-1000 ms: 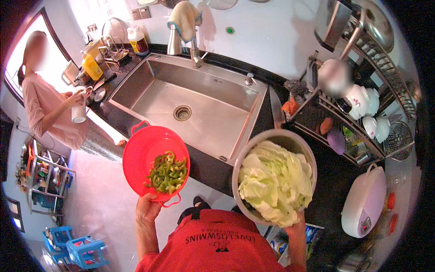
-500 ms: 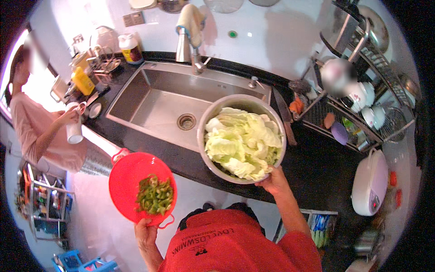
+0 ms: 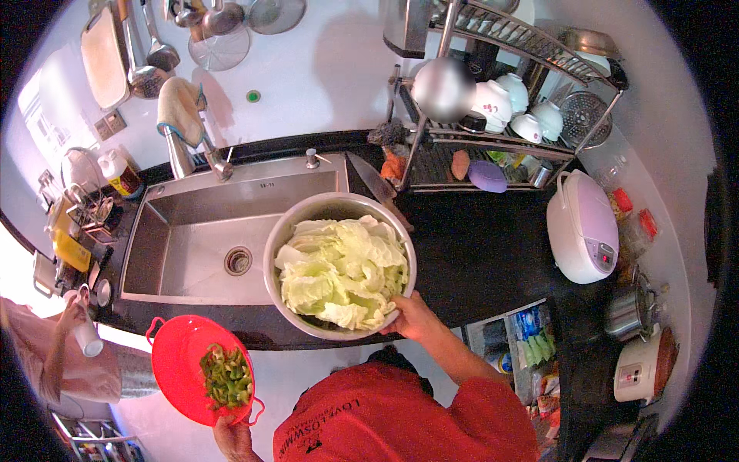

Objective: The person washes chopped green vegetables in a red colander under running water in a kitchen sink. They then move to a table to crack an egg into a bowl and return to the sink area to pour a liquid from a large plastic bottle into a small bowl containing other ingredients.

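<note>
Head cam: my left hand (image 3: 233, 439) is closed on the near edge of the red basket (image 3: 177, 366), chopped green peppers (image 3: 225, 377) inside. Right hand (image 3: 409, 317) grips the steel bowl (image 3: 339, 204) of leafy cabbage (image 3: 342, 269), overlapping the sink (image 3: 196, 254). I'd keep both level; one-sided grips tip easily.

head — worn, left fisheye | faces down-forward: sink (image 3: 196, 246), black counter (image 3: 481, 250) | near — red shirt (image 3: 408, 408) at lower edge

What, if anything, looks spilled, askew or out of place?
Nothing looks spilled. Mildly odd: green pepper pieces bunch at one side of the red basin in the left hand, perhaps from tilting; a cloth drapes the faucet.
</note>
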Demonstrator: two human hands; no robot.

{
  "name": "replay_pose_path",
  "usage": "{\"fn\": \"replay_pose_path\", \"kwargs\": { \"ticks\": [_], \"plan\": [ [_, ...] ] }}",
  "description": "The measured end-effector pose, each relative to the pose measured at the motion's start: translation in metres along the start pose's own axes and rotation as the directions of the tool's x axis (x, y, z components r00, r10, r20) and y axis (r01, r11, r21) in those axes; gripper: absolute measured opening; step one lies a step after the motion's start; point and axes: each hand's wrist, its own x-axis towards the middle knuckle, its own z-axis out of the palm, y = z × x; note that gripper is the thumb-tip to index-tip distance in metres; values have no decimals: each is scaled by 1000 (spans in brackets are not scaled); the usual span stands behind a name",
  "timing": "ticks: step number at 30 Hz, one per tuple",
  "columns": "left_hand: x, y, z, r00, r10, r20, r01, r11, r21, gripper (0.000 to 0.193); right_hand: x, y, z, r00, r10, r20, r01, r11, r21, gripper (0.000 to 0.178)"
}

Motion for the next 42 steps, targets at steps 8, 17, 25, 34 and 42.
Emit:
{"fn": "replay_pose_path", "kwargs": {
  "ticks": [8,17,25,34,42],
  "plan": [
    [35,4,23,994,-106,-1,106,994,-36,72,-53,-10,-23,974,-192,-116,203,975,89,53],
    [23,-16,26,995,-98,2,98,994,-53,67,-42,-8,-41,948,-317,-26,305,930,-205,54],
    [-1,-9,-11,991,113,-66,-118,990,-82,72,43,-13,12,993,84,87,-93,990,106,55],
    [-48,-6,-77,962,142,-235,-189,964,-190,75,181,17,98,966,252,63,-256,965,62,46],
    [-73,-29,-118,887,342,-312,-286,935,211,43,268,55,78,928,320,-190,-295,944,149,47]
  ]
}}
